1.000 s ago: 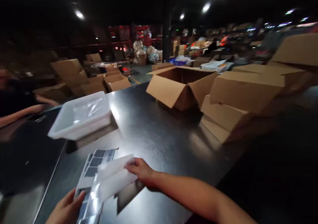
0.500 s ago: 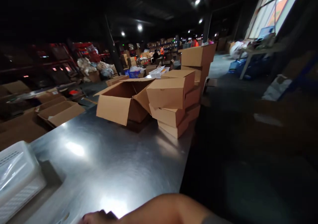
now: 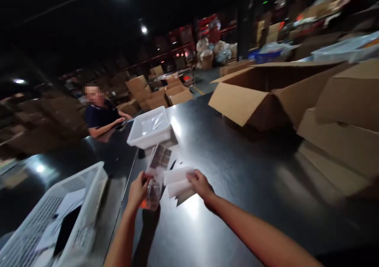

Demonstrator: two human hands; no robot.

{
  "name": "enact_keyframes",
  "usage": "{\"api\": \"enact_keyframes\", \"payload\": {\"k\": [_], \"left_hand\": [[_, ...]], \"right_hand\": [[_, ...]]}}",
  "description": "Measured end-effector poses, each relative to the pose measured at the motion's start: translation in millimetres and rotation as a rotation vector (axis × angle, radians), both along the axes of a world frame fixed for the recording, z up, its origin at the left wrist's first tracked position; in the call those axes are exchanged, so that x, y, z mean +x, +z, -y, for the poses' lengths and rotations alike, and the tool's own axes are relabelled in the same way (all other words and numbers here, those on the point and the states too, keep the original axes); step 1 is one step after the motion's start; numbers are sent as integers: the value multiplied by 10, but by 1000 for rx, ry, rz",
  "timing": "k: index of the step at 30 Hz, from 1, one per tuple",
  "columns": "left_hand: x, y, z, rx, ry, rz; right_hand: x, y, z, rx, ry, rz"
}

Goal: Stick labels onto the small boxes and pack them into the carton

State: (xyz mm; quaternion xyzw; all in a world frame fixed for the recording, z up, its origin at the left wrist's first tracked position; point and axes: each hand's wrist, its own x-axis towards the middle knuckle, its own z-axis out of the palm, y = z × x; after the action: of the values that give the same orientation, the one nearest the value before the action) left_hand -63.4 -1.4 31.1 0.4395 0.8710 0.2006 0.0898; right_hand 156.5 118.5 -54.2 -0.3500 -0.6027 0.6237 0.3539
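Observation:
My right hand [image 3: 201, 183] pinches a white folded sheet [image 3: 177, 180], paper or thin film, above the metal table. My left hand [image 3: 138, 188] is closed at the edge of a clear plastic compartment box [image 3: 154, 194] with something orange at its lower end. Blur hides how its fingers sit. A pale translucent piece lies between the two hands. Just beyond, a second divided box [image 3: 161, 156] rests on the table beside a white plastic bin [image 3: 151, 130] that has clear film in it.
A white slatted basket [image 3: 85, 204] with papers and a dark flat item stands at left. An open cardboard carton [image 3: 239, 101] and stacked brown boxes [image 3: 334, 144] occupy the right of the metal table [image 3: 237, 204]. Across it sits a person [image 3: 102, 117].
The view has swung left, bringing the basket and the seated person into sight. Both my hands now show, with the white sheet and clear box; before, only one forearm and part of a hand showed.

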Motion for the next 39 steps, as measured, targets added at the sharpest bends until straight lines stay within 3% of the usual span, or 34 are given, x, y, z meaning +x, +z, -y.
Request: {"api": "enact_keyframes", "payload": {"k": [5,8,10,15,17,22,25,28,31,35,37,39], "left_hand": [[-160,49,196,-17,-76,-23],[-158,120,339,-52,-188,-26],[-128,177,398,-92,-255,-31],[26,285,428,-197,-359,-76],[118,299,422,-237,-385,-116],[337,256,380,-340,-418,-223],[476,232,404,-362,-401,-249],[554,189,514,-376,-340,-250],[527,103,619,-412,-248,-285],[475,41,703,-433,-223,-294],[386,21,741,-361,-181,-185],[244,-33,799,-229,-53,38]], "right_hand": [[180,216,-354,226,-295,113],[296,335,-503,350,-382,169],[311,347,-516,407,-322,199],[200,268,-264,479,109,168],[150,258,-130,482,211,122],[93,245,55,319,346,-31],[117,233,88,189,346,-114],[127,182,105,180,289,-98],[85,69,111,140,235,-72],[28,-17,166,76,244,-79],[15,-20,168,71,242,-87],[7,-18,137,86,212,-81]]}}
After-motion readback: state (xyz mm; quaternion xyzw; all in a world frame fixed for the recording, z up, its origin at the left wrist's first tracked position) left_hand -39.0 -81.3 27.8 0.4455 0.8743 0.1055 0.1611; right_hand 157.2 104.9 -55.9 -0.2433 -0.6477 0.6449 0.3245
